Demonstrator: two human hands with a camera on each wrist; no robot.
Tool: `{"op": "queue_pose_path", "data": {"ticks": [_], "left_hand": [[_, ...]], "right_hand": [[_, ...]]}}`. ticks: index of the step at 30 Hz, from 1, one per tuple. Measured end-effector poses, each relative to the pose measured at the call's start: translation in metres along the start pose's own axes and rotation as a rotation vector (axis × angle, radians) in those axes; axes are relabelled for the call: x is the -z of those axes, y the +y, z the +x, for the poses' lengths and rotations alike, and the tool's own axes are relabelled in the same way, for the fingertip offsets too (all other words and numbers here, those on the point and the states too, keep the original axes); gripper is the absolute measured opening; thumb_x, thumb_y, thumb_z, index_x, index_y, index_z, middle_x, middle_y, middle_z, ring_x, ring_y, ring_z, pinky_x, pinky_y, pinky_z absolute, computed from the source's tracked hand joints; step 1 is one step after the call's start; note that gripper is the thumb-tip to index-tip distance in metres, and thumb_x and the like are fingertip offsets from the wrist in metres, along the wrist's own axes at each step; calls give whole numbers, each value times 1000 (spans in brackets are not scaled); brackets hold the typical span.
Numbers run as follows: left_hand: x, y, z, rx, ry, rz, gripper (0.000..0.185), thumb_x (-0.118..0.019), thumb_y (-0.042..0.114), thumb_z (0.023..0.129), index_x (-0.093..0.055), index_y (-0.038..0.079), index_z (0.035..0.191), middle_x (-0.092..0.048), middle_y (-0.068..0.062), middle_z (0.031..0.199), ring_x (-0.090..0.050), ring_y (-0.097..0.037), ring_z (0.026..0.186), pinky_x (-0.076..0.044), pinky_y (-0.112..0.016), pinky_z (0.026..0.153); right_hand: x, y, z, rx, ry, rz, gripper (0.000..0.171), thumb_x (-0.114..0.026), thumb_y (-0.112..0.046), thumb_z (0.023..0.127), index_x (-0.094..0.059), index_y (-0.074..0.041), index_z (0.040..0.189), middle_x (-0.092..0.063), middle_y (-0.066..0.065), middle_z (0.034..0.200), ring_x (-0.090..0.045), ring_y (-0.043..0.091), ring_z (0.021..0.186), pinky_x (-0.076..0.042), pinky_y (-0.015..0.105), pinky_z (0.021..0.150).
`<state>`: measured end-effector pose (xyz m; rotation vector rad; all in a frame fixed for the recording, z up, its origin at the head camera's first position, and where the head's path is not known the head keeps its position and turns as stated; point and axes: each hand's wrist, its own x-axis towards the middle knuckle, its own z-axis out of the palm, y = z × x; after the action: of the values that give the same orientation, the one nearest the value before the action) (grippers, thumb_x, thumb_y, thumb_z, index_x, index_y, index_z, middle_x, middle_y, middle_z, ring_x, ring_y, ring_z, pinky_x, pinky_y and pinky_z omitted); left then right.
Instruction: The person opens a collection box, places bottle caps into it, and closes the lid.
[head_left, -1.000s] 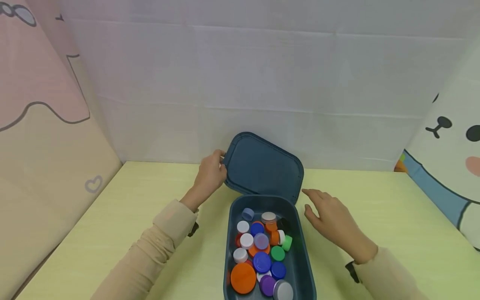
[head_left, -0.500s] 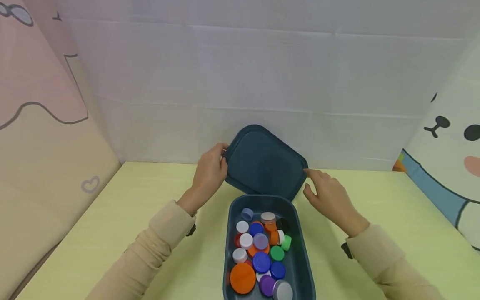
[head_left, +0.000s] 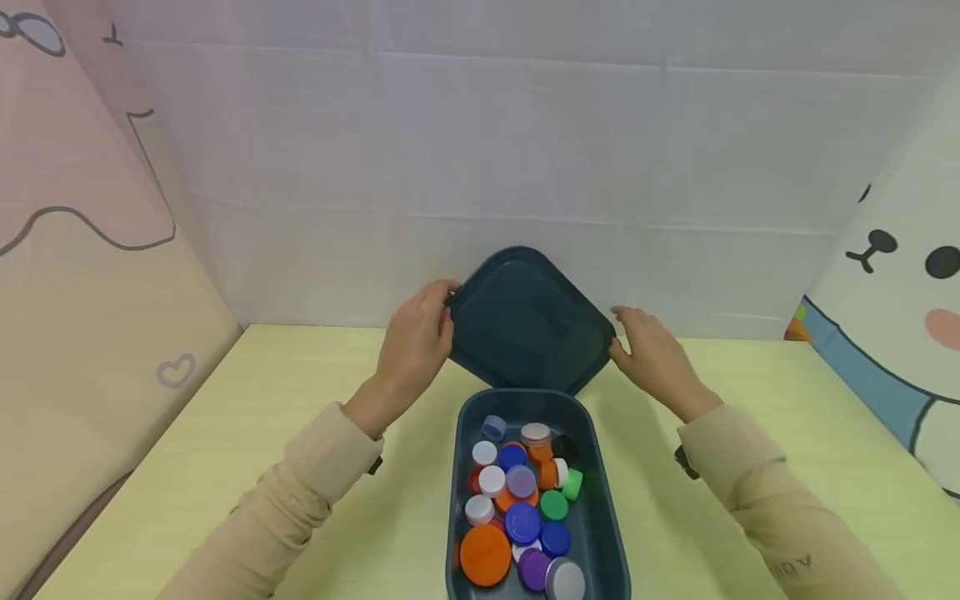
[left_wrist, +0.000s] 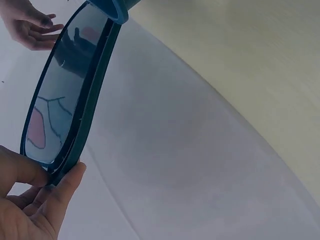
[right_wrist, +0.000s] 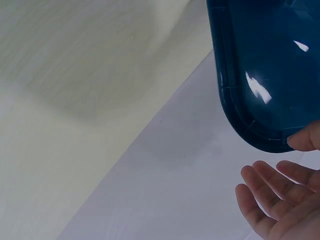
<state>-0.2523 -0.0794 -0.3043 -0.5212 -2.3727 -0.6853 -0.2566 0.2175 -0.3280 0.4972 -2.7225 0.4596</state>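
A dark blue lid (head_left: 531,325) stands tilted up behind the matching box (head_left: 613,533), its underside facing me. My left hand (head_left: 415,337) pinches the lid's left edge between thumb and fingers, also seen on the lid rim (left_wrist: 82,120) in the left wrist view. At the opposite corner, my right hand (head_left: 656,360) has its thumb against the rim. In the right wrist view, the other fingers (right_wrist: 270,187) are spread loosely off the lid (right_wrist: 270,65). Inside the box lie several bottle caps, among them a large orange cap (head_left: 485,556) and a green cap (head_left: 554,506).
The box sits on a pale yellow table (head_left: 330,533). A white sheet (head_left: 525,150) hangs behind the table's far edge. Printed cloths stand at both sides, one with a pink-and-cream pattern (head_left: 90,292), the other with a bear figure (head_left: 900,333).
The lid has risen and turned a little in my left hand. My right hand has moved up and left from beside the box until its thumb meets the lid's right corner.
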Motion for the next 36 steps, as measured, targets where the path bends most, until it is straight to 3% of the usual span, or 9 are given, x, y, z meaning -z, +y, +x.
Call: {"op": "queue_pose_path", "data": {"ticks": [5,14,24,32,36], "left_hand": [[4,3,-1,-48,18,9,30,-53,-1,85,-56,4,115,-63,-11,110,-63,-25,92,-53,-36,76],[9,7,-3,-153,45,12,29,-52,-1,87,-55,5,115,-62,-10,109,-64,-23,91,-54,-34,74],[19,13,-9,-249,41,11,30,-53,0,87,-55,7,116,-63,-8,103,-65,-21,78,-54,-28,65],[28,19,-17,-321,-21,-86,33,-54,-1,88,-54,4,120,-62,-10,112,-62,-20,100,-51,-29,86],[34,22,-22,-352,-66,-140,32,-53,-1,88,-54,5,120,-62,-9,112,-61,-18,99,-50,-28,86]], "right_hand": [[-2,4,6,-6,-41,20,39,-48,-5,87,-47,8,124,-53,28,119,-51,42,107,-43,53,87],[-5,6,8,42,9,20,13,-49,1,83,-58,1,92,-65,17,84,-63,31,74,-48,43,61],[-9,8,5,60,47,50,11,-50,0,83,-59,-1,90,-67,16,85,-65,32,77,-50,43,61],[-10,9,1,82,117,79,11,-50,3,82,-59,-2,87,-67,14,80,-62,28,70,-46,39,59],[-12,9,-2,98,136,97,9,-52,2,83,-59,-3,86,-68,12,79,-63,26,69,-46,36,57]]}}
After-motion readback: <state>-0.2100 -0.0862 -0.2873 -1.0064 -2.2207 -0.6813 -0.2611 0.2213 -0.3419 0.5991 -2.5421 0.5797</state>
